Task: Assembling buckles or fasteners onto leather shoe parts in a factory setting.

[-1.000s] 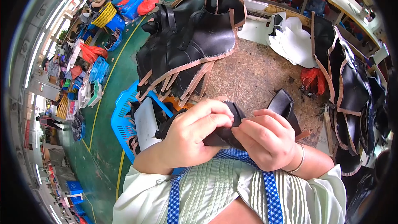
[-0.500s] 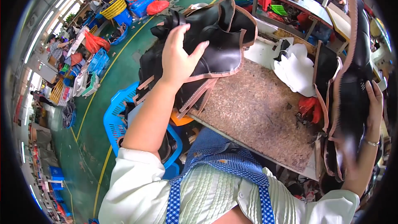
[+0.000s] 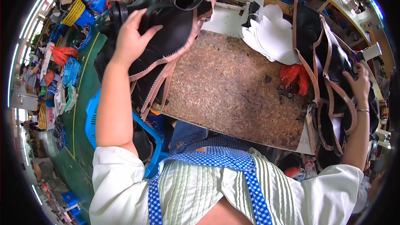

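My left hand (image 3: 135, 37) lies on a pile of black leather-like pieces (image 3: 168, 33) with pinkish-brown zigzag edges, at the left of the worktable. Its thumb stands apart from the fingers, and nothing is gripped. At the right, my right hand (image 3: 359, 82) rests with fingers apart against a second stack of black edged pieces (image 3: 341, 68), which droops over the table's right side. Part of this stack is hidden by the hand and forearm. Between the two piles is the speckled brown board (image 3: 229, 87) of the worktable.
White petal-shaped sheets (image 3: 273, 33) and a red plastic bag (image 3: 293, 79) lie near the right stack. A blue basket (image 3: 152, 141) stands below the table's left edge. Green floor with yellow lines, baskets and a red bag (image 3: 62, 55) stretch away at the left.
The tall black piece that stood up at the right has come down onto the stack, and my right hand has shifted with it. My left hand stays on its pile; the whole view has shifted.
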Demonstrator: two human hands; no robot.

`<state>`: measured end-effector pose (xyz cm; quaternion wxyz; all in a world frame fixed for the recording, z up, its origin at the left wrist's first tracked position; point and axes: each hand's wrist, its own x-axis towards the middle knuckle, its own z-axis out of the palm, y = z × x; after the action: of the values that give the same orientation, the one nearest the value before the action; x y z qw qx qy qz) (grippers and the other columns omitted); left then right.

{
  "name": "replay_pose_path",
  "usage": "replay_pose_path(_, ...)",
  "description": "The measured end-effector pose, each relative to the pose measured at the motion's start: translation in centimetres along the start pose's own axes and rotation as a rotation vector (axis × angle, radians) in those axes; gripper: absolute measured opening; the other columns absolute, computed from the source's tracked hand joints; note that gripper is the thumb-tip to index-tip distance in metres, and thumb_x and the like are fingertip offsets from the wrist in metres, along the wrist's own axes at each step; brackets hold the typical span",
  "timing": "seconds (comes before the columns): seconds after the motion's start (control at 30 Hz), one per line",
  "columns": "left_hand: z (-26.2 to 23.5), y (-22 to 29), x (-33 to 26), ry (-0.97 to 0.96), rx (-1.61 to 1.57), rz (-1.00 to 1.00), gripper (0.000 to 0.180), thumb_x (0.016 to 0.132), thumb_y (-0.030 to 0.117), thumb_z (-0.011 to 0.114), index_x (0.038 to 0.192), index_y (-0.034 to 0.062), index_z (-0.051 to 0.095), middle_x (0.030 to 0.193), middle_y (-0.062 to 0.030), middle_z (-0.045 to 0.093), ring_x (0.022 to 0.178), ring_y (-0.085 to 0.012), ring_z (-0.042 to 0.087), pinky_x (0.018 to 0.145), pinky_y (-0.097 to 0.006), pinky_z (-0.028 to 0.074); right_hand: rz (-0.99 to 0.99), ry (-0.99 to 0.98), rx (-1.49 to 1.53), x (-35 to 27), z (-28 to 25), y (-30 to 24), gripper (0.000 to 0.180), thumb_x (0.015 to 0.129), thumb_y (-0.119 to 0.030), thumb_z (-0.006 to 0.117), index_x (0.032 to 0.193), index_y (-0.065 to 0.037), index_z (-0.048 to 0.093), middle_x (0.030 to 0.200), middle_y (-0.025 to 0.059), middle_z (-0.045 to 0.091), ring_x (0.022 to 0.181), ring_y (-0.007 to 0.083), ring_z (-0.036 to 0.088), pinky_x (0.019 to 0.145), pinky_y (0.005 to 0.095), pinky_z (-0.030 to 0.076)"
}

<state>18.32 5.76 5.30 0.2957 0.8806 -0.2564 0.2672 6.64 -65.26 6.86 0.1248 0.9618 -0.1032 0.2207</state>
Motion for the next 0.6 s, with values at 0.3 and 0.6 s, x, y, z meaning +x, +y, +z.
replay_pose_path(0.3,-2.2,11.2,0.9,-0.423,0.019,0.095,0.048,0.08,0.017,0.078,0.121,0.0021,0.058,0.114,-0.0126,0.062,0.11,-0.0285,0.06,0.097,-0.035,0.046,-0.538,-0.081,0.69,-7.2,-12.9,-25.3,0.023,0.072,-0.005,0.076,0.095,-0.006,0.069,0.088,0.0084,0.067,0.077,0.0252,0.066,0.069,0.034,0.054)
replay_pose_path(0.6,5.3,9.8,-5.4,-0.297,0.455,0.183,0.067,0.078,0.035,0.077,0.133,0.0027,0.054,0.144,-0.0147,0.045,0.141,-0.0339,0.033,0.115,-0.054,0.024,-0.567,-0.024,0.541,-10.4,1.8,-30.4,0.018,0.078,-0.005,0.058,0.093,-0.002,0.068,0.096,0.011,0.066,0.092,0.0293,0.062,0.083,0.0407,0.051)
